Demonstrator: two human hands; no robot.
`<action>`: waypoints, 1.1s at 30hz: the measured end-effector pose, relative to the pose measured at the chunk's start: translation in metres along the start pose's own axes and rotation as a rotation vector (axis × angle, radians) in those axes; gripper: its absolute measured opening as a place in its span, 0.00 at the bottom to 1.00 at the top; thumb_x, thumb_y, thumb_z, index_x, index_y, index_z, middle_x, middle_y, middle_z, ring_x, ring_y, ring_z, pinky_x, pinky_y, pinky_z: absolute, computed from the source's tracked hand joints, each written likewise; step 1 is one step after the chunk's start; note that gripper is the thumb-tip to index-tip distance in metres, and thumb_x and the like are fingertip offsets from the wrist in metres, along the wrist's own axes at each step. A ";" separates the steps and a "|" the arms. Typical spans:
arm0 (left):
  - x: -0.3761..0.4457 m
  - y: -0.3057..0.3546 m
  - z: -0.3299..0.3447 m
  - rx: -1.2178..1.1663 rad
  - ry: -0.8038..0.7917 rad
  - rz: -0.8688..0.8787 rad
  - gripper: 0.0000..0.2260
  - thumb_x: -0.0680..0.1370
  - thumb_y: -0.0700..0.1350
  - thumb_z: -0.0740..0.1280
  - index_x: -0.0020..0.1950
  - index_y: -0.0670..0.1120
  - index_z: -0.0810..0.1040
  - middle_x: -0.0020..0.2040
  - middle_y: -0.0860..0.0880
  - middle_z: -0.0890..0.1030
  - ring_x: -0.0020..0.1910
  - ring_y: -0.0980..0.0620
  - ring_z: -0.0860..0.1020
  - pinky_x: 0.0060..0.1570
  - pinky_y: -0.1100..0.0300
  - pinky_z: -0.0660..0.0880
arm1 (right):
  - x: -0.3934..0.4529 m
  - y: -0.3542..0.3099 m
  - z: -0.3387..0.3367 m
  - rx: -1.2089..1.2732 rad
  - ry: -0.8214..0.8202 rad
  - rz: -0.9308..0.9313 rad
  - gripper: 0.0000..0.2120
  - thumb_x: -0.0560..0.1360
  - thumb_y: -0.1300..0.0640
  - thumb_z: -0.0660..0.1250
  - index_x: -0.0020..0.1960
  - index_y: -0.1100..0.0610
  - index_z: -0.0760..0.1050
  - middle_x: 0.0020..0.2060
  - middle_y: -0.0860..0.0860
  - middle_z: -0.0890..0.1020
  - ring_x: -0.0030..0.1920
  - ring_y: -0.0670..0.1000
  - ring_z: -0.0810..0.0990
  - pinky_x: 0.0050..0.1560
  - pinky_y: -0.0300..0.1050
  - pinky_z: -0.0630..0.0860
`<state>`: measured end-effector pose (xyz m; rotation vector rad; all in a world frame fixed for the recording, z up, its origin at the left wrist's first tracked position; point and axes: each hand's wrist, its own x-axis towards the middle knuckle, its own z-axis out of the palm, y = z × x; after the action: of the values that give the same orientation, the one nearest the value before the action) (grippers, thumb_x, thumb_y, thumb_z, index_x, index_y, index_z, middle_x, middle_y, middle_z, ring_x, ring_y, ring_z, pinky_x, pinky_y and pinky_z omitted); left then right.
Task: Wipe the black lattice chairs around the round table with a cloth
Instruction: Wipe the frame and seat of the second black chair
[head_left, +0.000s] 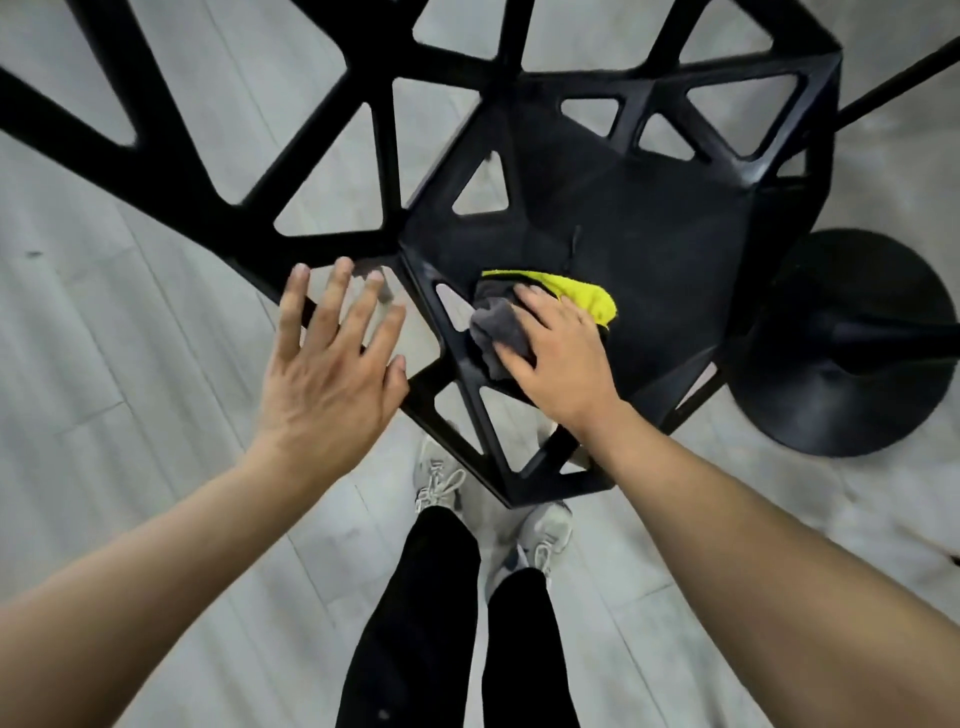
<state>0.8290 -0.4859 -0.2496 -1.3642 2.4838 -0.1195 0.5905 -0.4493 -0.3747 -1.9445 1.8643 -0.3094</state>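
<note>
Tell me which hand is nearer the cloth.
Right. The right hand lies flat on the grey and yellow cloth, pressing it onto the chair seat. The left hand is apart from it, spread open beside the seat's edge.

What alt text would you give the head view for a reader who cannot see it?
Seen from above, the right hand presses a grey and yellow cloth onto the seat of a black lattice chair. The left hand hovers open beside the chair's edge, over pale floorboards, with a round black table base to the right.

Head-worn view, steeply down, close
</note>
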 end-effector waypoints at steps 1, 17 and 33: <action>0.002 0.002 0.002 0.004 0.007 -0.012 0.23 0.84 0.51 0.52 0.75 0.41 0.70 0.77 0.38 0.67 0.80 0.35 0.56 0.77 0.35 0.48 | -0.014 0.007 -0.005 -0.014 0.004 0.009 0.24 0.78 0.45 0.64 0.70 0.55 0.76 0.72 0.51 0.74 0.73 0.54 0.71 0.75 0.54 0.62; 0.005 -0.021 -0.002 -0.145 0.243 -0.115 0.27 0.84 0.50 0.55 0.81 0.40 0.59 0.82 0.37 0.53 0.82 0.38 0.47 0.80 0.40 0.45 | -0.065 -0.001 -0.005 0.079 0.053 0.237 0.27 0.79 0.45 0.57 0.70 0.61 0.74 0.73 0.55 0.72 0.74 0.56 0.68 0.76 0.59 0.60; -0.008 -0.059 -0.027 -0.392 -0.048 -0.008 0.28 0.85 0.52 0.50 0.83 0.42 0.53 0.83 0.42 0.52 0.82 0.46 0.43 0.81 0.48 0.43 | -0.041 -0.084 -0.033 0.473 -0.198 0.383 0.10 0.79 0.47 0.59 0.49 0.48 0.77 0.44 0.48 0.83 0.46 0.52 0.82 0.48 0.54 0.78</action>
<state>0.8724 -0.5131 -0.2094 -1.4991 2.5501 0.4152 0.6477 -0.4132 -0.3024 -1.2348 1.7855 -0.3797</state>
